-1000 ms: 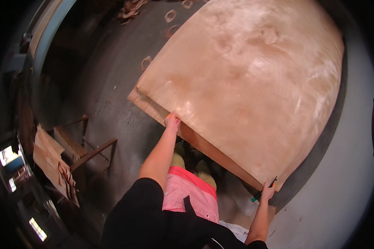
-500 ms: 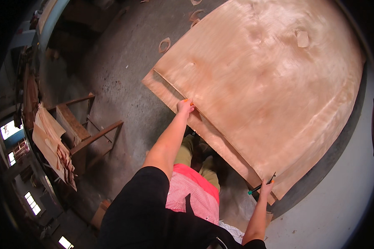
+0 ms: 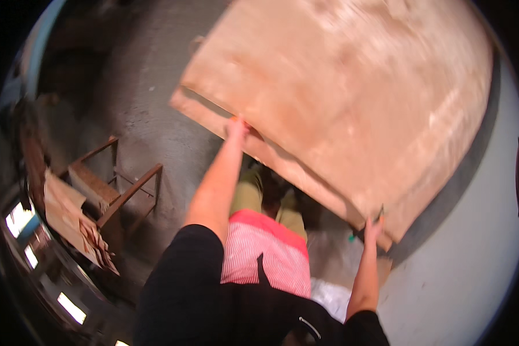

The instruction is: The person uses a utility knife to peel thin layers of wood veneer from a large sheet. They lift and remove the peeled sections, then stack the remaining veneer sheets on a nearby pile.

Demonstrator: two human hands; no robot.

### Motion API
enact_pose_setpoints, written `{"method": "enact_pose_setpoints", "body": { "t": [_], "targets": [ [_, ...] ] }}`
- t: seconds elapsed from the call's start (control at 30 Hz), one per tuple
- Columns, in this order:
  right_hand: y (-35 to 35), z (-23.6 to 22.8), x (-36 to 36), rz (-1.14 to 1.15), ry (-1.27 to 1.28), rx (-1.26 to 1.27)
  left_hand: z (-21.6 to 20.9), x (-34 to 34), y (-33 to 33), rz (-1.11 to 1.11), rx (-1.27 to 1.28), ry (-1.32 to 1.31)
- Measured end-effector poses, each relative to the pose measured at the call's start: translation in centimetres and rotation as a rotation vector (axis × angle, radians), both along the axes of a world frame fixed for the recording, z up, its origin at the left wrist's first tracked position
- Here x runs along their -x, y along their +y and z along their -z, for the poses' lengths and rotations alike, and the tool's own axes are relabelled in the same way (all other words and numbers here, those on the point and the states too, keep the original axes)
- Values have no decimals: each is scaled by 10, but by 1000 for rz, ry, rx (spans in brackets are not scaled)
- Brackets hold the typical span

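Both hands closed on near edge of plywood sheet: left hand farther out, right hand closer in, sheet extending ahead.

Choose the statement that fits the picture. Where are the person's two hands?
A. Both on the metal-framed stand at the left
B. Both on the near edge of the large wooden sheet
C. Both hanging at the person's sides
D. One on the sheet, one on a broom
B: the left hand and right hand both meet the near edge of the large wooden sheet, far from the metal-framed stand.
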State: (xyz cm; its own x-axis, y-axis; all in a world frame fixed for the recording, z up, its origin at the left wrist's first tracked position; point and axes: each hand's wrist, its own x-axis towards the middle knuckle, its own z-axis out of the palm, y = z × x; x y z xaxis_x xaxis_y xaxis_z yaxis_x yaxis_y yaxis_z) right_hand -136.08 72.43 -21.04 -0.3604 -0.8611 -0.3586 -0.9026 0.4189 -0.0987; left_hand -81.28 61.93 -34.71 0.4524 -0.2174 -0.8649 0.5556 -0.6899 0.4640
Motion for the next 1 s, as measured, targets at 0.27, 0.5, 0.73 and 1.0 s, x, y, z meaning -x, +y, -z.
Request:
{"method": "enact_pose_setpoints", "body": {
  "t": [0.27, 0.5, 0.73, 1.0],
  "targets": [
    [-9, 2, -18, 191, 93, -80, -11, 51, 34, -21, -80, 192],
    [12, 11, -26, 465, -133, 261, -24, 102, 8, -130, -54, 432],
    [113, 47, 24, 849, -284, 436, -22, 108, -3, -56, -85, 367],
    [229, 0, 57, 949, 248, 211, -26, 120, -10, -53, -163, 230]
  ]
}}
